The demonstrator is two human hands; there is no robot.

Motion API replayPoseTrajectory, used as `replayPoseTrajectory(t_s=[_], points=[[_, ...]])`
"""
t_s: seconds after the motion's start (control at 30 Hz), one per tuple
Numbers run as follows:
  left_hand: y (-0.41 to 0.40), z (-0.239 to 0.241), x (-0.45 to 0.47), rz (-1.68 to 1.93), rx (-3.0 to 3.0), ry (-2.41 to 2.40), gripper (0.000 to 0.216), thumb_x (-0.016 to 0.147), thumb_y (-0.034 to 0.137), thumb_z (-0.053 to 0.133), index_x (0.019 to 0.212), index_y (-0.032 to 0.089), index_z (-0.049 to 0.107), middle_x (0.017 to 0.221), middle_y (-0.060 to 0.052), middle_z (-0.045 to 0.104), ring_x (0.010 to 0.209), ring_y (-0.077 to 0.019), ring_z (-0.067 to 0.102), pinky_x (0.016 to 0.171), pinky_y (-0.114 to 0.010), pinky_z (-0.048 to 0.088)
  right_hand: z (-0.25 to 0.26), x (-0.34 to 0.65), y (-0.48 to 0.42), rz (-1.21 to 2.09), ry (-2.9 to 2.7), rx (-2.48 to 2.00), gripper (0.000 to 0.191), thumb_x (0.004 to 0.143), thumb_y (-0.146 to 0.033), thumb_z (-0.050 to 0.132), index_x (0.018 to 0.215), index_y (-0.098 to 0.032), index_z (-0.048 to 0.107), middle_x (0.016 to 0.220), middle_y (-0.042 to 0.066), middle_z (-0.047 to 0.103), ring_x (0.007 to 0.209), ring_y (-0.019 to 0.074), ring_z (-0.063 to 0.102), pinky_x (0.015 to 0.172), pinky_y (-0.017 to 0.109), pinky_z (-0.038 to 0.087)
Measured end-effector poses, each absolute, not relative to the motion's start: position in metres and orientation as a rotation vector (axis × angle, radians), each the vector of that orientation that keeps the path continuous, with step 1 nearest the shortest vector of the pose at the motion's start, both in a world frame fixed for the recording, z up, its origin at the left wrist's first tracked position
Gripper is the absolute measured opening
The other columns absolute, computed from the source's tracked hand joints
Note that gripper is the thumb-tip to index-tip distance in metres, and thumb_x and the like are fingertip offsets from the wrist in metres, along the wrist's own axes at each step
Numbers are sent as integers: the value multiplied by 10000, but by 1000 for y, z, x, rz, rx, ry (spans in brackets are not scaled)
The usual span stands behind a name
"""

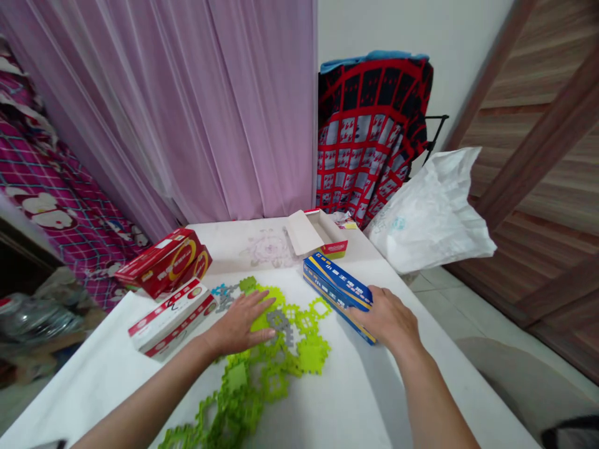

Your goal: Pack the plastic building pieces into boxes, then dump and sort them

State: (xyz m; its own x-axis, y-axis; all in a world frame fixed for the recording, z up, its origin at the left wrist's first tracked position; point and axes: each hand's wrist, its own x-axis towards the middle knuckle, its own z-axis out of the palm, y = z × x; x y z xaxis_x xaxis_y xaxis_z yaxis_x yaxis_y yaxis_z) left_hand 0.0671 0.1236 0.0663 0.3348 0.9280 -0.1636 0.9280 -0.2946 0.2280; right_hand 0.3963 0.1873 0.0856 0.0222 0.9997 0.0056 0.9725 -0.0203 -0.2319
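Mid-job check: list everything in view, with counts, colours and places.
Blue box: one, blue, under right hand
Interlocking pieces: many, mostly green, some grey or blue, table centre
White-and-red box: one, table left
Red box: at least one, behind it
Open box: one, pale inside, far edge
Scrap: one, pinkish, beyond it
Table: one, white, centre
Bag: one, white, right
Curtain: one, lilac, back
Cloths: three, magenta left, red-and-black and light blue back
Panelling: brown, right
Left hand: one, over pieces
Right hand: one, on blue box
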Motion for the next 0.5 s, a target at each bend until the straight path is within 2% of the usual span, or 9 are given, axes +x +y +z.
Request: replayPoseTrajectory(t_s=[0.07, 0.13, 0.23, 0.37, 0.43, 0.5], points=[[99, 62, 55, -46, 2277, 1719, 773, 803, 689, 533, 1480, 365, 349, 1592, -63, 340, 1467, -321, 288, 1196, -582, 144, 85, 393, 178, 244, -2104, -2123, 561, 786, -609, 538, 1137, -176, 602, 1120, 156, 651, 1047, 311, 627, 805, 396, 486], [79, 57, 48, -84, 2232, 1812, 804, 752, 695, 593, 1457, 362, 397, 1567, -77, 384, 1461, -344, 294, 1188, -618, 102, 84, 389, 169, 245, -2135, -2120, 580, 786, -623, 531, 1150, -176, 593, 1128, 156, 650, 1050, 315, 627, 806, 400, 490], [62, 54, 43, -90, 2164, 2000, 791, 807, 699, 507, 1468, 277, 403, 1556, -130, 389, 1474, -366, 253, 1179, -646, 60, 89, 386, 157, 242, -2144, -2124, 614, 794, -636, 510, 1183, -165, 577, 1148, 162, 643, 1064, 321, 622, 816, 410, 491], [24, 46, 35, -51, 2134, 2098, 788, 877, 709, 334, 1509, 238, 319, 1602, -122, 291, 1488, -304, 240, 1200, -543, 168, 98, 396, 142, 200, -2068, -2177, 591, 802, -614, 504, 1178, -165, 585, 1122, 165, 647, 1037, 319, 635, 794, 407, 493], [-10, 30, 32, -14, 2138, 2139, 867, 847, 761, 319, 1533, 236, 245, 1620, -145, 217, 1493, -339, 210, 1175, -600, 191, 99, 404, 136, 165, -2030, -2174, 597, 801, -620, 502, 1172, -161, 590, 1112, 170, 649, 1021, 328, 639, 783, 419, 494], [-43, 8, 32, 156, 2303, 2153, 1012, 728, 857, 404, 1541, 294, 189, 1624, -139, 208, 1479, -396, 222, 1130, -656, 243, 97, 410, 131, 155, -2030, -2147, 608, 792, -625, 512, 1179, -162, 592, 1114, 169, 650, 1011, 330, 640, 780, 425, 496]])
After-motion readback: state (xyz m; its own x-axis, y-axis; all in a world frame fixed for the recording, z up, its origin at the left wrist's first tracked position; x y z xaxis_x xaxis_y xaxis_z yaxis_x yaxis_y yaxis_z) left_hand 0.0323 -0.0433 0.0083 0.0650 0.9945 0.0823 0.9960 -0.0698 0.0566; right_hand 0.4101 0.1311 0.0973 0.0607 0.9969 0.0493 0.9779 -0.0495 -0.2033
